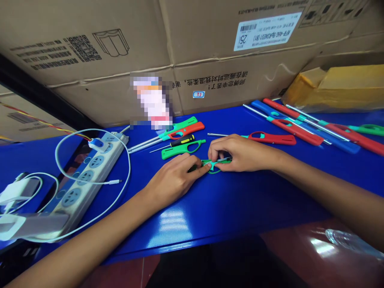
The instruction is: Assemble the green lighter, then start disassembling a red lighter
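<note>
- Left hand (177,176) and right hand (244,154): fingers pinching the green casing (213,164).
- It is between them, over the table (216,212).
- Best hold it level, pressing gently and evenly.

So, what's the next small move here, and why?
Probably a gentle press on the teal piece with the thumb of the left hand, while the right hand steadies the green casing: that thumb's tip is right at the piece, and the right fingers grip the casing's other end.

Two hands (175,176) (244,153), four green lighter bodies (174,152), one screwdriver (182,141), one power strip (92,171)
</note>
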`<state>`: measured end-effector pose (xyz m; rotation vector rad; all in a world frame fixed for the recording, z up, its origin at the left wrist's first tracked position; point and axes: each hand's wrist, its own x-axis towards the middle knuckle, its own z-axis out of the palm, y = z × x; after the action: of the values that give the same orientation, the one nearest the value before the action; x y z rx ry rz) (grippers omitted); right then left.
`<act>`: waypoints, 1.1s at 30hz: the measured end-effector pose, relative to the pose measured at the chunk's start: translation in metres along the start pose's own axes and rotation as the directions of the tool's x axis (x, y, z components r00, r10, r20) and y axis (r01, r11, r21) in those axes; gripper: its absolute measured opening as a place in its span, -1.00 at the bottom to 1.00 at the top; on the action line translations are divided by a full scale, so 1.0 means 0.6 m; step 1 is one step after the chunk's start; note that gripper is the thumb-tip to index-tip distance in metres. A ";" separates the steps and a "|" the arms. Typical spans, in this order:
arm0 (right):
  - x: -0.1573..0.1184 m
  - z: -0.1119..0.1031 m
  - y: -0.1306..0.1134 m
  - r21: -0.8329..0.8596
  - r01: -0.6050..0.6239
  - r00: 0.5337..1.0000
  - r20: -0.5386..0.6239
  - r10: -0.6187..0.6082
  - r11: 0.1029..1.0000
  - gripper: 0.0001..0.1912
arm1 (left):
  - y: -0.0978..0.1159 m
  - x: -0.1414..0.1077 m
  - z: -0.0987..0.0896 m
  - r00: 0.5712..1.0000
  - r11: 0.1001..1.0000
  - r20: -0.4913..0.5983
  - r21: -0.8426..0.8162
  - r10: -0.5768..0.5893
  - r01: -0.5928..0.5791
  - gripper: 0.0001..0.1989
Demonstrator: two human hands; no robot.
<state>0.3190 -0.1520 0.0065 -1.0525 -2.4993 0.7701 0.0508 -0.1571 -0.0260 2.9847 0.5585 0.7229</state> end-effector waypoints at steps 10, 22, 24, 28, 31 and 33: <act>-0.001 0.004 -0.005 -0.001 0.014 1.000 -0.026 -0.014 1.000 -0.87 | -0.010 -0.006 0.002 0.996 0.991 -0.078 -0.135 -0.035 0.025 -0.79; -0.002 0.011 -0.007 -0.046 0.019 0.998 -0.059 -0.022 0.999 -0.84 | -0.004 -0.004 -0.008 0.991 0.971 -0.101 -0.229 -0.092 0.067 -0.84; -0.002 0.011 -0.008 -0.046 0.011 0.998 -0.057 -0.014 0.999 -0.85 | -0.003 -0.004 -0.009 0.992 0.970 -0.083 -0.231 -0.093 0.072 -0.83; -0.001 0.010 -0.008 -0.038 0.002 0.999 -0.050 -0.004 0.999 -0.88 | -0.003 -0.005 -0.012 0.994 0.969 -0.048 -0.233 -0.100 0.086 -0.79; 0.000 0.009 -0.009 -0.041 0.001 0.999 -0.052 -0.004 0.999 -0.89 | -0.002 -0.007 -0.012 0.994 0.971 -0.044 -0.226 -0.096 0.084 -0.76; 0.000 0.009 -0.009 -0.043 0.004 0.998 -0.058 -0.006 0.999 -0.90 | 0.000 -0.008 -0.011 0.994 0.974 -0.058 -0.213 -0.093 0.078 -0.75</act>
<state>0.3134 -0.1572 0.0054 -1.0667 -2.4786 0.6774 0.0440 -0.1590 -0.0221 2.7329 0.5702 0.8222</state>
